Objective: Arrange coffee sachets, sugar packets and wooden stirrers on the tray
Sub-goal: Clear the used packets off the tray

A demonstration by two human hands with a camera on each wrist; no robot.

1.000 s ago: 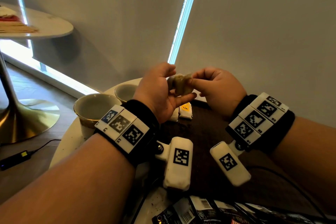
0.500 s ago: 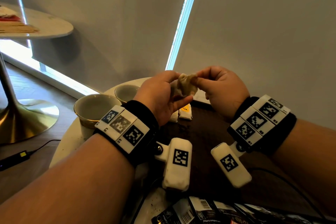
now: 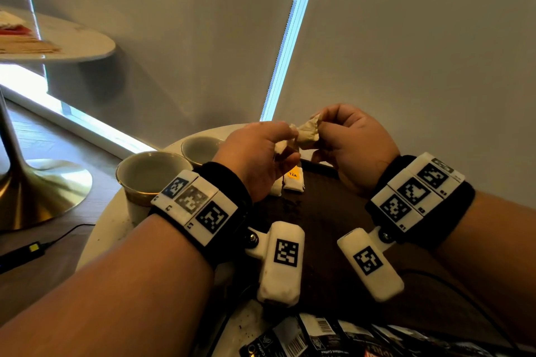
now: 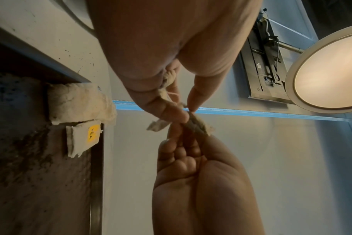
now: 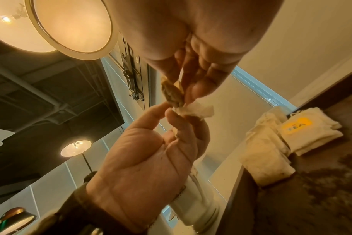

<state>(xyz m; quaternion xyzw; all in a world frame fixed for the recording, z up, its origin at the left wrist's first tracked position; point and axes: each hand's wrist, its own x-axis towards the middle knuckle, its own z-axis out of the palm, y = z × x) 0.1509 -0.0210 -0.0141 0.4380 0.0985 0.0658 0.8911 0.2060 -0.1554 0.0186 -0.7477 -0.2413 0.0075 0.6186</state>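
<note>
Both hands are holding one crumpled tea bag (image 3: 307, 134) in the air above the far end of the dark tray (image 3: 324, 211). The left hand (image 3: 258, 158) and right hand (image 3: 352, 139) are each pinching an end with their fingertips, and they are sitting slightly higher and further right than a moment ago. Two more tea bags (image 3: 293, 180) are lying on the tray below.
</note>
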